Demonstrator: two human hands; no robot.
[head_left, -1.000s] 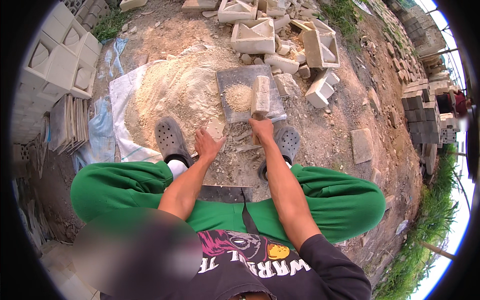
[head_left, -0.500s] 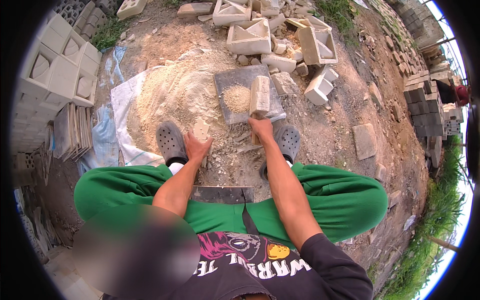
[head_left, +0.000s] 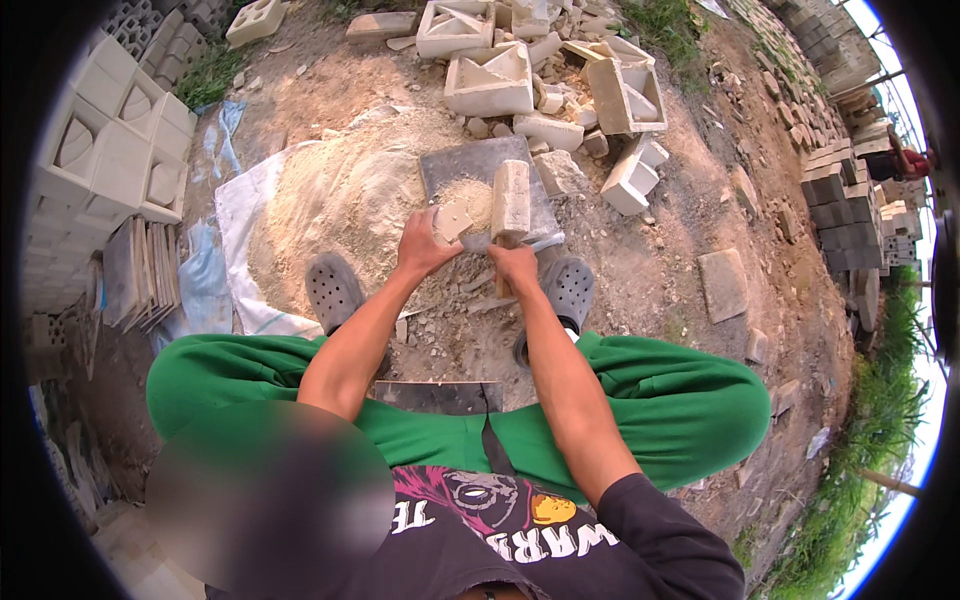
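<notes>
My left hand (head_left: pixel 424 245) is closed round a pale broken piece of block (head_left: pixel 453 219), at the near left part of a dark flat slab (head_left: pixel 440 160). Crushed pale grit (head_left: pixel 474 194) lies on the slab, just beyond the piece. With my right hand (head_left: pixel 515 266) I grip the handle of a mallet, whose thick, dust-covered head (head_left: pixel 511 197) rests over the slab's right side. Part of the handle shows below my fingers.
A heap of pale crushed material (head_left: pixel 335 195) lies on a white sheet (head_left: pixel 235 230) at left. Broken hollow blocks (head_left: pixel 490 80) are piled beyond the slab. My grey clogs (head_left: pixel 333 285) stand either side. Stacked pale blocks (head_left: pixel 115 130) rise at far left; a flat stone (head_left: pixel 722 283) lies right.
My left hand has carried the pale piece from beside the left clog forward and right to the slab. My right hand still holds the mallet in much the same place.
</notes>
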